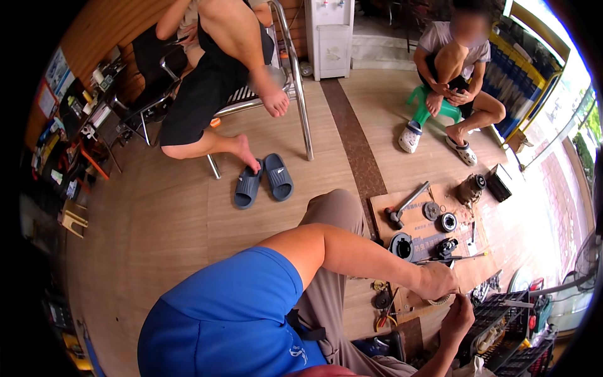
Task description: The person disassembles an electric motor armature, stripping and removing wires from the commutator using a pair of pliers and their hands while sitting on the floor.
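Observation:
At the lower right my left hand [436, 281] reaches over a pale ribbed ring-shaped part [441, 301], fingers curled down and partly hiding it. Just right of it my right hand [457, 323] is closed, fingertips meeting the left hand's; what they hold is unclear. Above them, cardboard [386, 207] bears a hammer [408, 203], a dark housing [401, 247], a round plate [431, 211], a bearing-like ring [448, 222], a black component [446, 248] and a long thin tool [471, 256]. Pliers [385, 320] lie below left of my hands.
A metal cylindrical unit [469, 190] and a dark box [501, 183] stand beyond the cardboard; stacked black crates [502, 320] are at lower right. One person sits on a steel bench [309, 125] above slide sandals [277, 177], another on a green stool [452, 113]. A cluttered desk [94, 125] lines the left.

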The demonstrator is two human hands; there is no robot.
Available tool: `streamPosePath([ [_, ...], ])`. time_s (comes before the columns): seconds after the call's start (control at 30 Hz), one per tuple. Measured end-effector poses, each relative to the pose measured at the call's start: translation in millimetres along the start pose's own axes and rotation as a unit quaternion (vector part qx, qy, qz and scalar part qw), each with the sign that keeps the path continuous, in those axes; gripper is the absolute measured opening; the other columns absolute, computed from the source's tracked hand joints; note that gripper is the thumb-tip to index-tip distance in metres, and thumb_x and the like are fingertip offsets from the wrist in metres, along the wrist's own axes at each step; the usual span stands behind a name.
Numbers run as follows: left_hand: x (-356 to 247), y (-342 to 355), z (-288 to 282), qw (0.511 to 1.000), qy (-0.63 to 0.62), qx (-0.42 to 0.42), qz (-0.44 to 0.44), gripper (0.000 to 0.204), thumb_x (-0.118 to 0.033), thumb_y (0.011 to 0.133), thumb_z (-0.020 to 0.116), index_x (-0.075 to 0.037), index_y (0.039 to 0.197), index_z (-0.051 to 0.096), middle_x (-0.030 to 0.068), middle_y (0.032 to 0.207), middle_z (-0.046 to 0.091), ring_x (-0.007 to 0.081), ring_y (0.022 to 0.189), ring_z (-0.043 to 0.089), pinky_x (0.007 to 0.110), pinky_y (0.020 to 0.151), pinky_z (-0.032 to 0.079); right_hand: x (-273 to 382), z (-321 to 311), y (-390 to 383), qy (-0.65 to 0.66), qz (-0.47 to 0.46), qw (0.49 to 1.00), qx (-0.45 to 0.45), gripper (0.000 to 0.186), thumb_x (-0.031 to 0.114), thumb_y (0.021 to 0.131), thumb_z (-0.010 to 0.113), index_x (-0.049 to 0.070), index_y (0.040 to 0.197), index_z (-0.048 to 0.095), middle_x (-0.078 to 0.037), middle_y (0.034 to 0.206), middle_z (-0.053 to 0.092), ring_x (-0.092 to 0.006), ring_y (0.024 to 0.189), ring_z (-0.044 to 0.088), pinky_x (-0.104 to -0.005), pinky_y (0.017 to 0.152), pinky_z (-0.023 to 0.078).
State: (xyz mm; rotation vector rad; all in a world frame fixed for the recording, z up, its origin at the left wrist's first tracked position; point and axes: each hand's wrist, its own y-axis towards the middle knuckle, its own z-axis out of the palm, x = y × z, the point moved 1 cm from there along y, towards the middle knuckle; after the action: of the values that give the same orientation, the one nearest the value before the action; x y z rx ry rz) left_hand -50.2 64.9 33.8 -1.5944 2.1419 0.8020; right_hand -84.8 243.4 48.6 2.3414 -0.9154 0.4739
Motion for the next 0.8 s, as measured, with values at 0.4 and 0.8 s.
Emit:
streamPosePath([
  [0.4,24,11,27,0.934,-0.303,-0.131,-0.136,0.031,-0.026,0.099,0.050,0.000,0.085,0.061,0.0211,0.081,0.065,0.0382,0.078,0.064,0.043,0.071,0.048,10,55,-14,0.388,0.189,0.902,-0.025,0.039,0.002,0.100,0.045,0.003,0.139,0.052,0.002,0.075,0.054,-0.0008,0.056,0.037,-0.0187,0.049,0.030],
  [0.8,26,11,34,0.910,-0.342,-0.169,-0.165,0.027,-0.025,0.095,0.058,0.002,0.092,0.062,0.0246,0.082,0.066,0.0370,0.082,0.067,0.042,0.071,0.052,25,65,-5,0.449,0.261,0.851,-0.071,0.044,0.002,0.098,0.051,-0.005,0.141,0.044,0.006,0.078,0.049,-0.0013,0.064,0.040,-0.0174,0.054,0.032],
])
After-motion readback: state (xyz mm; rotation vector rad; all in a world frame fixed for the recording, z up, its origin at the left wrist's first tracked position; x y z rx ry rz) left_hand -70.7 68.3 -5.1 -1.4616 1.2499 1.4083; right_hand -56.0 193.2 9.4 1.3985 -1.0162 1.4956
